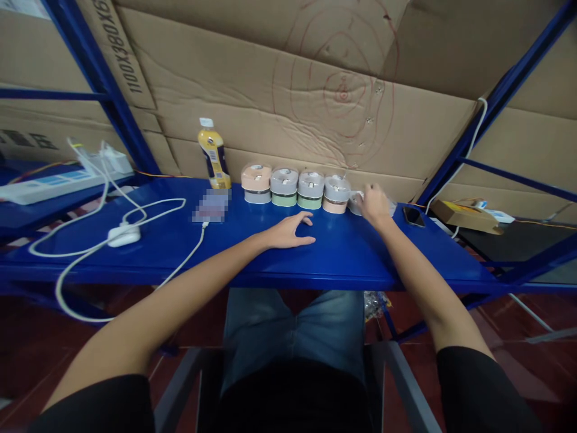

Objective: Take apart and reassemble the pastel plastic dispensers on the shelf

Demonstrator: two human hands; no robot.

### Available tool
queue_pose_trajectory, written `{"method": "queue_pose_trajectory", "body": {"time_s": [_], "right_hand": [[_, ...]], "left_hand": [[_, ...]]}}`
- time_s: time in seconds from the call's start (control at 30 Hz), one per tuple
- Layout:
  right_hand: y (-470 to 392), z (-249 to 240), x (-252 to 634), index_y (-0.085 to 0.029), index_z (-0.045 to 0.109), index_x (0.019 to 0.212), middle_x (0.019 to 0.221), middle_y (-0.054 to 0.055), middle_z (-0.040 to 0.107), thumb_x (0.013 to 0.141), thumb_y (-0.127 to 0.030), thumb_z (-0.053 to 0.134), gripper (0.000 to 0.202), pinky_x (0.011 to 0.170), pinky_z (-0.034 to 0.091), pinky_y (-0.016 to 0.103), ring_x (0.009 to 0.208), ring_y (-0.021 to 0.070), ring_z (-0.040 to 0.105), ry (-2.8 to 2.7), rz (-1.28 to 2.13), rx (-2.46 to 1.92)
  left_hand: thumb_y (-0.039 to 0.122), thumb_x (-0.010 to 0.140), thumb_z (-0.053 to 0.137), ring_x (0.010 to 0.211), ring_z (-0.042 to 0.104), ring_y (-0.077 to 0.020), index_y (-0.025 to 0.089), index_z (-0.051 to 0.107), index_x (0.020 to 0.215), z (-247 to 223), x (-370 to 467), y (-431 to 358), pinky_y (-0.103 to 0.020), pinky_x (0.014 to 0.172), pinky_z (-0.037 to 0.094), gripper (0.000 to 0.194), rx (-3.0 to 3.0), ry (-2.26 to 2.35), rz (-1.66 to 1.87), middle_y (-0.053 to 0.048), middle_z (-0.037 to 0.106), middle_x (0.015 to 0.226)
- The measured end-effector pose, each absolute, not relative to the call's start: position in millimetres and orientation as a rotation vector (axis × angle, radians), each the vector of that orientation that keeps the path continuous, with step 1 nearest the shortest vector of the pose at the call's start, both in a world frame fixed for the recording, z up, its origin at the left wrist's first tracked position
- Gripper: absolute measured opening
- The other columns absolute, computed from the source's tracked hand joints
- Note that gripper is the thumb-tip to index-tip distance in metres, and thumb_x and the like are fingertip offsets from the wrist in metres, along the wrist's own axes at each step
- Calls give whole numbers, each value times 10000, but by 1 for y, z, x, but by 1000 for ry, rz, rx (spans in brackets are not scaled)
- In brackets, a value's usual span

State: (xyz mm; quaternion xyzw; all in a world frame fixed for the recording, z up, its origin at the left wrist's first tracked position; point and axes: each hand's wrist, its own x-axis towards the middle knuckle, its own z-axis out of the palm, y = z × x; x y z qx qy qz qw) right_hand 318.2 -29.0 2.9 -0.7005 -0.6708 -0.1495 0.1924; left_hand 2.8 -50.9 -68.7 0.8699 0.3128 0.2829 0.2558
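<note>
My left hand [293, 231] is low over the blue table, palm turned inward, thumb and fingers apart, holding nothing. Just behind it stands a row of small round-cornered cases in two layers, wrapped in clear plastic. A peach case [256, 178] tops the leftmost stack. Grey cases [283, 181] top the others, above green [310, 202] or peach [334, 207] ones. At the row's right end, my right hand [375, 204] has its fingers curled down at a greyish, clear-wrapped item [356, 203]. The hand covers much of it, and what the fingertips grip is hidden.
A yellow drink bottle [213, 155] stands at the back left, near a pixelated phone-like object [211, 205] on a white cable. A white charger [124, 234] with looped cable lies farther left. Right of my hand is a dark phone [413, 216]. Cardboard [225, 72] walls the back.
</note>
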Motion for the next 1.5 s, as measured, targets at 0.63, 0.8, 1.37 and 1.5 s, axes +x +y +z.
{"method": "queue_pose_trajectory", "body": {"time_s": [0.63,0.8,1.37,1.5], "right_hand": [[0,13,291,-130,465,1626,1529,268,604,957,-544,647,807,1141,527,622,1389,443,622,-1651,-164,-1697],[-34,23,314,-219,509,1618,1584,173,636,883,-516,722,820,1169,554,581,1417,394,641,-2016,270,-1198],[-66,-20,247,-210,589,1618,1533,187,695,747,-678,910,1040,1208,528,625,1379,418,673,-2461,323,-995],[-60,-13,271,-221,626,1572,1456,172,738,836,-676,829,889,1127,578,593,1273,392,717,-2291,313,-1098]], "left_hand": [[593,865,846,1344,714,-383,192,533,1549,-67,-4,-49,-628,1206,535,853,2250,832,952,-201,725,1424],[600,807,911,1478,631,-402,189,423,1634,-62,-10,-35,-609,1271,486,1045,2030,805,1150,-260,631,1552],[609,671,993,1435,650,-469,186,475,1636,-70,-5,-46,-638,1219,517,1174,2333,804,984,-227,651,1569],[689,712,967,1503,573,-486,192,465,1677,-69,-9,-48,-662,1264,468,1196,2385,858,961,-233,583,1631]]}}
